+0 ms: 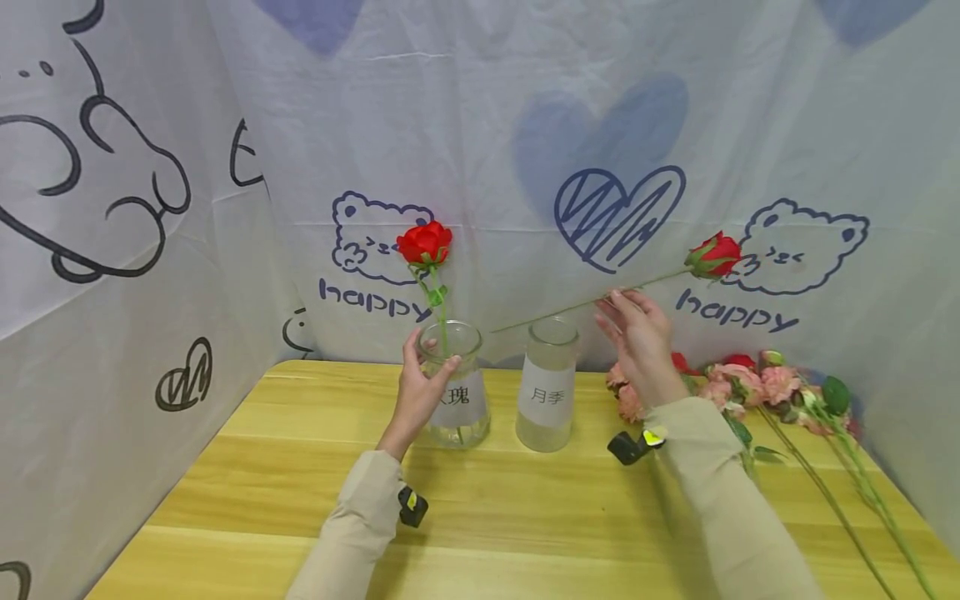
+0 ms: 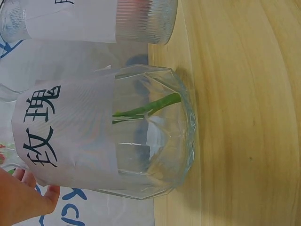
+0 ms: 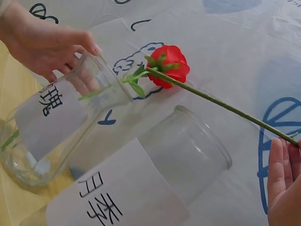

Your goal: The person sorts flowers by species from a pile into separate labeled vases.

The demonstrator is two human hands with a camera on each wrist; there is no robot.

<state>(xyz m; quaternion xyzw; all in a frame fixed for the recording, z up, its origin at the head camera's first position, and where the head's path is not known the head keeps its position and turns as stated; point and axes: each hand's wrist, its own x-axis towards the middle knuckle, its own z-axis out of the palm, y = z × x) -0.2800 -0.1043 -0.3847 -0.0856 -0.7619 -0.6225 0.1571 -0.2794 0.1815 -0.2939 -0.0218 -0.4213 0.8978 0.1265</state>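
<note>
My left hand grips the neck of a glass vase labelled 玫瑰, thumb in front and fingers behind. A red rose stands in that vase, its green stem end near the bottom in the left wrist view. Raised to the right, my right hand pinches the long stem of a second red rose. This rose lies nearly level in the air, bloom to the right. Its bare stem end points left, above the vases. The held bloom is out of the right wrist view.
Beside the gripped vase stands a ribbed glass vase labelled 月季, with no flower in it. Pink flowers and several stems lie at the table's right, partly behind my right arm. A printed cloth hangs behind the wooden table.
</note>
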